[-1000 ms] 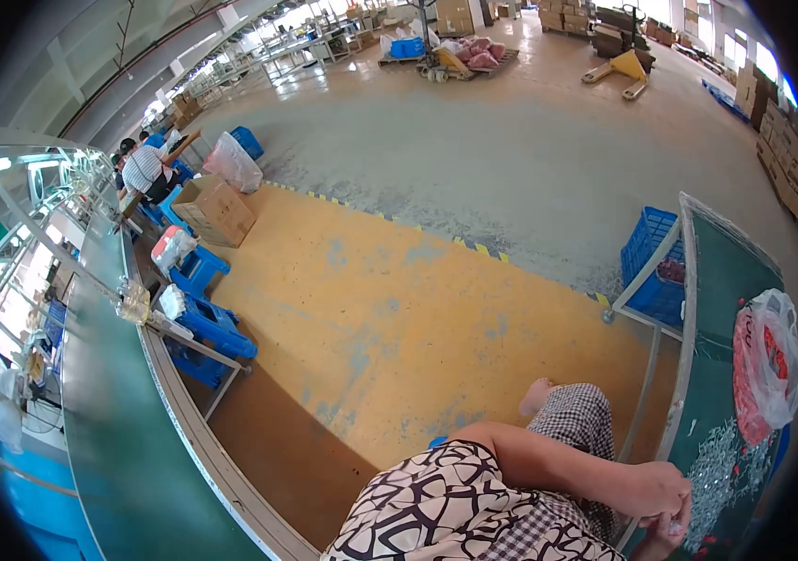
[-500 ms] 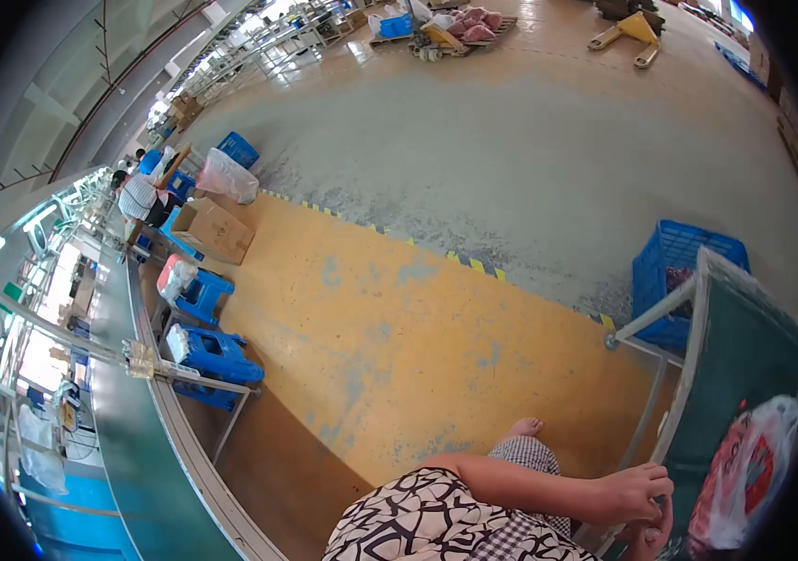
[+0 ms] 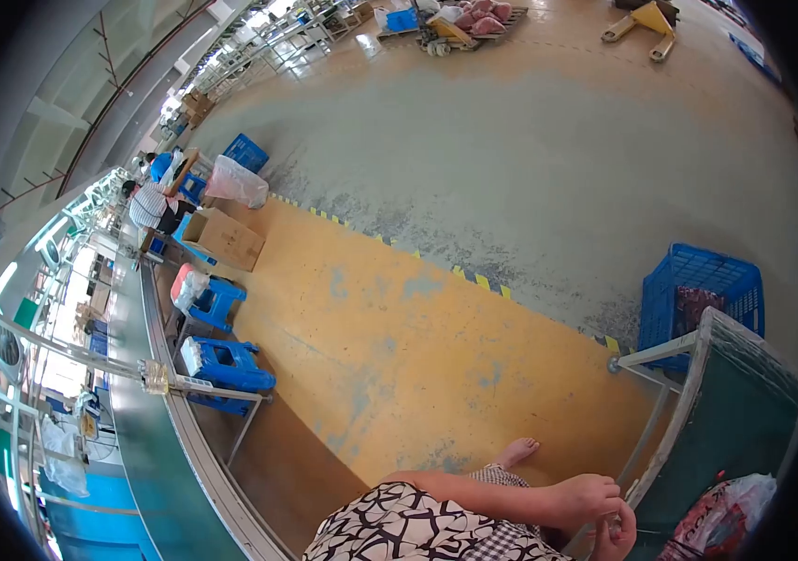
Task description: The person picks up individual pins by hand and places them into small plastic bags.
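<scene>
My left hand point(image 3: 589, 496) is at the lower right, its forearm stretched across my patterned clothing. The fingers are curled in and meet my right hand point(image 3: 616, 538), which is partly cut off by the bottom edge. My right hand's fingers are bent too. Whatever may be pinched between the two hands is too small or hidden to make out. Close beside them, on the green tabletop point(image 3: 740, 425), lies a clear plastic bag point(image 3: 731, 514) with dark red contents.
A blue crate point(image 3: 698, 294) with dark red pieces stands past the table's end. Along the left runs a green-topped conveyor point(image 3: 160, 449) with blue stools point(image 3: 226, 363) and a cardboard box point(image 3: 223, 238) beside it. A seated person point(image 3: 149, 204) is further off. A yellow pallet jack point(image 3: 647, 28) stands far right.
The view has shifted slightly, moving the room rightward in the picture. My hands appear lower and further left, still together with fingers bent.
</scene>
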Demonstrator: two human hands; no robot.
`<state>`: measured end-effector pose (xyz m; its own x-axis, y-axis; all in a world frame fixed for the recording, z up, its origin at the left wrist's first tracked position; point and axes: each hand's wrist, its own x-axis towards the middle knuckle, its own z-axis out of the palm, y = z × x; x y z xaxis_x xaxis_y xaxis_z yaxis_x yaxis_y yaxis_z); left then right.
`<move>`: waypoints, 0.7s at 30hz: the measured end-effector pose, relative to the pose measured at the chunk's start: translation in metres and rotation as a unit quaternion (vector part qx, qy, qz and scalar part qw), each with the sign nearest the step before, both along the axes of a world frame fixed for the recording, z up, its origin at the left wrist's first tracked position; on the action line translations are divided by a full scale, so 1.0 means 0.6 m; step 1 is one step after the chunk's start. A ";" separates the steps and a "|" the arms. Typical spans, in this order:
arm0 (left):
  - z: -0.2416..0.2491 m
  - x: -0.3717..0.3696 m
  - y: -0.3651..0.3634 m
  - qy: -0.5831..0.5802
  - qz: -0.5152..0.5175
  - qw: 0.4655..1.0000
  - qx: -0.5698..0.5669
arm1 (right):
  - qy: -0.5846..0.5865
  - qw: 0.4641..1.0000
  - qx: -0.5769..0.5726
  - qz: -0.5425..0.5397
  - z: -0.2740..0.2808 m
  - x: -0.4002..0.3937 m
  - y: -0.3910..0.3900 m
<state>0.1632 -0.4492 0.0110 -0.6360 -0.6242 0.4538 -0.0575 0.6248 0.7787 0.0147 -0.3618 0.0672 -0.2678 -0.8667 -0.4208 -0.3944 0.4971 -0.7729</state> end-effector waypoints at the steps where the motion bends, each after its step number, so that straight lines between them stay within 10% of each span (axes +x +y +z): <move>1: -0.006 -0.005 0.000 0.000 -0.002 1.000 0.008 | -0.003 1.000 -0.004 0.010 -0.010 -0.008 0.004; 18: -0.079 -0.038 0.090 -0.039 -0.132 0.976 0.168 | 0.008 0.998 -0.061 0.022 -0.127 -0.042 0.136; 21: -0.077 -0.054 0.144 -0.039 -0.132 0.983 0.119 | -0.050 0.988 -0.094 -0.111 -0.078 -0.007 0.170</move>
<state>0.1308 -0.3629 -0.0353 -0.8176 -0.5148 0.2579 0.0168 0.4264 0.9044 0.0102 -0.2595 0.0205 -0.4257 -0.8565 -0.2919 -0.2077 0.4065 -0.8897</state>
